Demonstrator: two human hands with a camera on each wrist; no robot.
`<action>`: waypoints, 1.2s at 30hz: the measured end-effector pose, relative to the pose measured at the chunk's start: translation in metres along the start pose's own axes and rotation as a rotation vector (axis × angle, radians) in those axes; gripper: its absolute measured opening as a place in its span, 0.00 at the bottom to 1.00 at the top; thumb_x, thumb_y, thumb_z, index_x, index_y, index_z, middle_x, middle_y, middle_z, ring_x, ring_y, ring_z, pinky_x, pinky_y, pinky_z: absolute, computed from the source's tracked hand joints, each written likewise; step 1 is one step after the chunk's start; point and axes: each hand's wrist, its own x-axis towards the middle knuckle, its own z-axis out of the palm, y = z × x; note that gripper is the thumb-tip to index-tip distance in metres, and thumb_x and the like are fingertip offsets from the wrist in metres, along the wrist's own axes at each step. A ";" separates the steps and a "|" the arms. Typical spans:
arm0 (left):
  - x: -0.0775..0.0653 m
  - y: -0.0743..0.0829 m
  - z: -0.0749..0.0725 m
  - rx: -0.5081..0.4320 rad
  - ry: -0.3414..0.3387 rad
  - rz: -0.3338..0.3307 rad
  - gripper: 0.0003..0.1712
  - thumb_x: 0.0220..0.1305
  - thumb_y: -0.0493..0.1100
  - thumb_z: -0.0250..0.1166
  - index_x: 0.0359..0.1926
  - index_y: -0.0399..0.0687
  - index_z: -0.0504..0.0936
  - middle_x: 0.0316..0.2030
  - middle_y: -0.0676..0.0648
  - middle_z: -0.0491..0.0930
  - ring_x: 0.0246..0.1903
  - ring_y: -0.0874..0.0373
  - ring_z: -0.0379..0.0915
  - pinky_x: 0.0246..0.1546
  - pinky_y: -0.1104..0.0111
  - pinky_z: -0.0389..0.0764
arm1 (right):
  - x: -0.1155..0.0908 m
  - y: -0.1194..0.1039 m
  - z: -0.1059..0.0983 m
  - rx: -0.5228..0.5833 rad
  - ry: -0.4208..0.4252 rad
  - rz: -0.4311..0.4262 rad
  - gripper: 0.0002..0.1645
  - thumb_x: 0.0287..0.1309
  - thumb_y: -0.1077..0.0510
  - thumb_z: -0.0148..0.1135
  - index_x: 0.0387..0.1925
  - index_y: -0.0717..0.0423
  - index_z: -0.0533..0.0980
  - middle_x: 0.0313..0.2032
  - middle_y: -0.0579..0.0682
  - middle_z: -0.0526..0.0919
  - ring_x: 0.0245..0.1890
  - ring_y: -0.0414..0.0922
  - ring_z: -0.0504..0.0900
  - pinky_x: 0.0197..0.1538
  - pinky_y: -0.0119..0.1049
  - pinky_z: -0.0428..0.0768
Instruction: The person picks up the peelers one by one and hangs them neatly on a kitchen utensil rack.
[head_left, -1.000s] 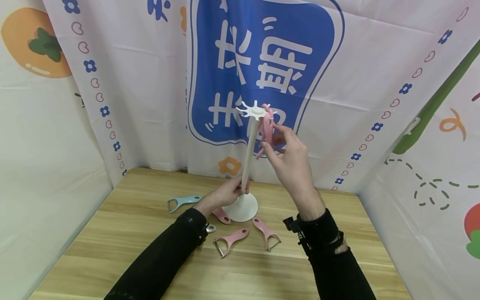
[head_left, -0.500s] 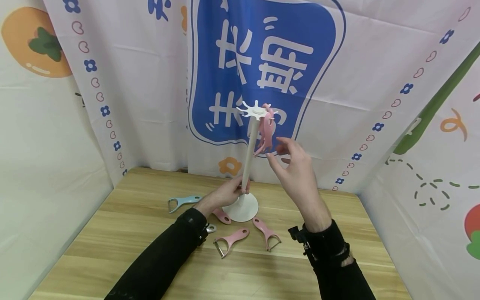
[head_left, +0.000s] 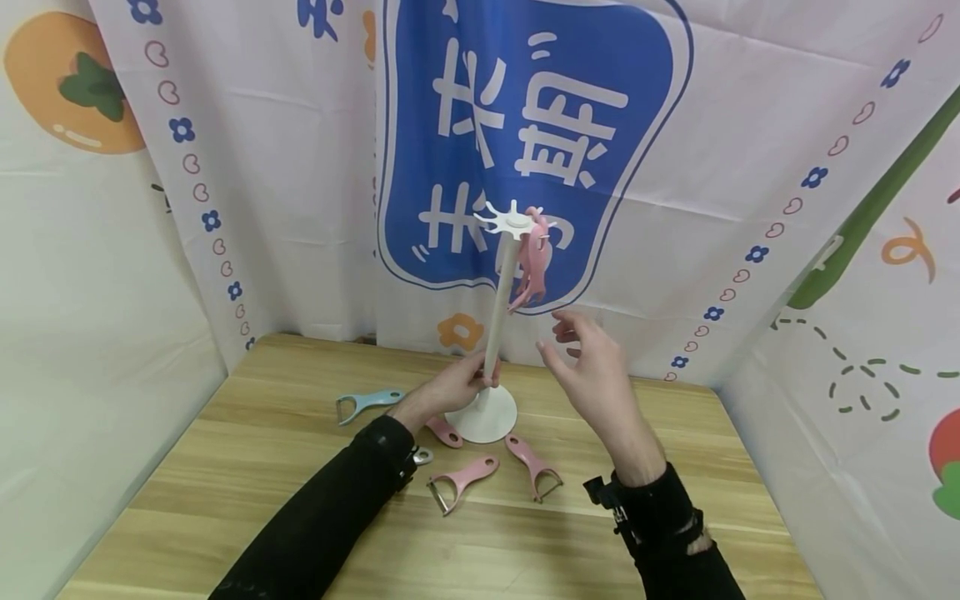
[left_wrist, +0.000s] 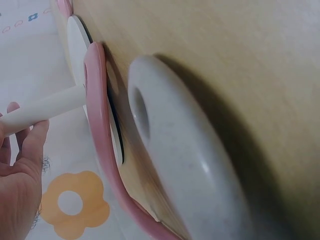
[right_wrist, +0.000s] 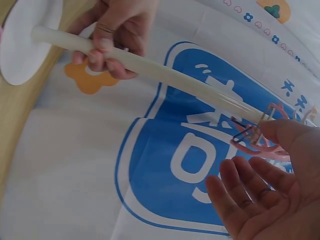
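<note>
A white stand (head_left: 504,287) with a round base and a ring of hooks on top rises from the table, leaning slightly. My left hand (head_left: 455,386) grips its pole low down, just above the base. Pink peelers (head_left: 534,265) hang together from hooks on the stand's right side. Below and to the right of them my right hand (head_left: 596,367) hovers in the air, fingers relaxed and apart from everything. In the right wrist view the palm of that hand (right_wrist: 270,195) holds nothing. The left wrist view shows the pole (left_wrist: 45,109) between thumb and fingers.
Around the base lie a blue peeler (head_left: 369,403), a pink peeler (head_left: 465,479), another pink one (head_left: 532,463), a third pink one (head_left: 446,432) and a grey-white one (left_wrist: 175,135), the last two partly hidden by the left arm. A printed cloth (head_left: 315,208) stands behind the table (head_left: 480,558).
My right hand has let go of a pink peeler, which now hangs from the stand, and has moved down and slightly right. The left hand keeps its grip on the pole.
</note>
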 end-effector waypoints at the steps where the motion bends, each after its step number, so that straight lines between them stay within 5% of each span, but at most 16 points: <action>1: 0.000 0.000 0.000 0.000 -0.001 -0.003 0.03 0.76 0.40 0.58 0.47 0.53 0.75 0.43 0.51 0.79 0.55 0.56 0.76 0.64 0.50 0.74 | -0.001 0.003 0.002 -0.007 -0.012 0.004 0.31 0.67 0.49 0.69 0.66 0.57 0.74 0.52 0.52 0.81 0.53 0.47 0.81 0.55 0.44 0.83; 36: 0.000 0.000 0.002 0.013 0.017 0.003 0.03 0.75 0.43 0.59 0.46 0.55 0.74 0.43 0.50 0.79 0.51 0.56 0.77 0.58 0.54 0.77 | -0.048 0.060 0.062 -0.003 -0.263 0.170 0.32 0.64 0.51 0.71 0.66 0.57 0.74 0.54 0.56 0.82 0.51 0.52 0.83 0.52 0.47 0.84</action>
